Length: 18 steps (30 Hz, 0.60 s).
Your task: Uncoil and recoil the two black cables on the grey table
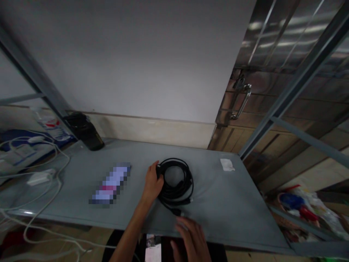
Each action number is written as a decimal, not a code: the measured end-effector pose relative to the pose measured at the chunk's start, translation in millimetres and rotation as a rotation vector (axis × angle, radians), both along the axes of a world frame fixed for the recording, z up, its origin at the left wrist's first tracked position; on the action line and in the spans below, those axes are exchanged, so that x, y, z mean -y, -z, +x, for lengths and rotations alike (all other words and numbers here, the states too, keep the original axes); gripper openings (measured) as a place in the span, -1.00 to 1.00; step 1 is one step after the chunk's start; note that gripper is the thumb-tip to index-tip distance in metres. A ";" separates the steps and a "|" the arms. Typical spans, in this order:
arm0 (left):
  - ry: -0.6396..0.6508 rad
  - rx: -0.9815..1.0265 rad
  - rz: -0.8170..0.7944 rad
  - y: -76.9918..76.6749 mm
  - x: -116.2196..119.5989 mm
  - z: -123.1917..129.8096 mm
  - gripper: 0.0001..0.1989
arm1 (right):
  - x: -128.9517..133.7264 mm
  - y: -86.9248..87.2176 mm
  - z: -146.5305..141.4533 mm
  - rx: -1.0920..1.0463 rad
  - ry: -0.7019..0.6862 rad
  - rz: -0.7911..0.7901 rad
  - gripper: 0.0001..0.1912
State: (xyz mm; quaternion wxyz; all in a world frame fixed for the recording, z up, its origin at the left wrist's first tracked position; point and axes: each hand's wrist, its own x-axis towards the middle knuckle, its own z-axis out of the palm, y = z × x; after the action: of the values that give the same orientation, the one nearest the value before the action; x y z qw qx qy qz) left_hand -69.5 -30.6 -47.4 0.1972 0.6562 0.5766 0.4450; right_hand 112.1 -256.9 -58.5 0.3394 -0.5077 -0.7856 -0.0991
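Note:
A coiled black cable (188, 182) lies on the grey metal table (218, 207), its loops loosely stacked. My left hand (154, 183) is closed around the left side of the coil, thumb over the strands. Two plug ends stick out at the coil's lower right; the nearer plug (176, 211) points toward my right hand (191, 238). That hand is at the table's front edge, fingers apart and holding nothing, just below the plug. Whether a fingertip touches the plug I cannot tell.
A phone with a blurred screen (110, 185) lies left of the coil. Behind it stand a black bottle (85, 133) and a clear bottle (53, 125). White cables and a charger (40, 177) spread at the far left. A white scrap (227, 165) lies right. Grey frame posts (268, 125) rise at both ends.

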 end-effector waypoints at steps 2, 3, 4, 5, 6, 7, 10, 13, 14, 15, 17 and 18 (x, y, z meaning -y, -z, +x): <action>0.015 0.024 0.002 4.7 3.3 4.7 -0.32 | -16.5 -4.1 -5.0 -0.102 0.083 -0.060 -0.38; 0.024 0.034 0.003 6.5 5.5 5.8 -0.31 | -26.3 -7.3 -7.0 -0.107 0.095 -0.098 -0.31; 0.034 0.041 0.002 7.8 7.7 5.9 -0.29 | -36.2 -10.5 -8.4 -0.080 0.088 -0.132 -0.26; 0.047 0.045 -0.001 8.6 9.5 4.8 -0.28 | -45.6 -13.1 -8.9 -0.055 0.081 -0.150 -0.25; 0.062 0.046 -0.005 8.7 10.9 2.7 -0.28 | -54.2 -14.9 -8.3 -0.043 0.076 -0.152 -0.29; 0.080 0.045 -0.012 8.2 11.8 -0.3 -0.28 | -61.7 -15.7 -6.7 -0.038 0.067 -0.151 -0.35; 0.138 0.030 -0.036 3.0 11.7 -13.4 -0.30 | -76.6 -15.4 3.8 -0.029 0.035 -0.130 -0.44; 0.176 0.012 -0.064 -6.7 9.4 -27.4 -0.27 | -82.2 -19.9 19.2 0.009 0.003 -0.115 -0.40; 0.187 0.006 -0.076 -10.5 8.4 -31.1 -0.26 | -83.2 -23.8 24.5 0.021 -0.015 -0.106 -0.41; 0.198 0.003 -0.094 -14.4 7.2 -34.1 -0.27 | -84.4 -28.8 29.6 0.029 -0.037 -0.100 -0.46; 0.219 0.008 -0.139 -21.6 4.3 -37.6 -0.30 | -88.1 -40.8 38.8 0.032 -0.076 -0.078 -0.60; 0.226 0.016 -0.160 -24.5 2.5 -38.2 -0.31 | -90.9 -46.7 42.7 0.032 -0.084 -0.076 -0.66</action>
State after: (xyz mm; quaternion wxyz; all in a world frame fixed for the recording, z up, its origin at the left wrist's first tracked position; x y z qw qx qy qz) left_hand -107.7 -33.1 -22.9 0.3022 0.6955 0.5312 0.3778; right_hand 154.8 -166.0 -11.8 0.3109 -0.4853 -0.8148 -0.0630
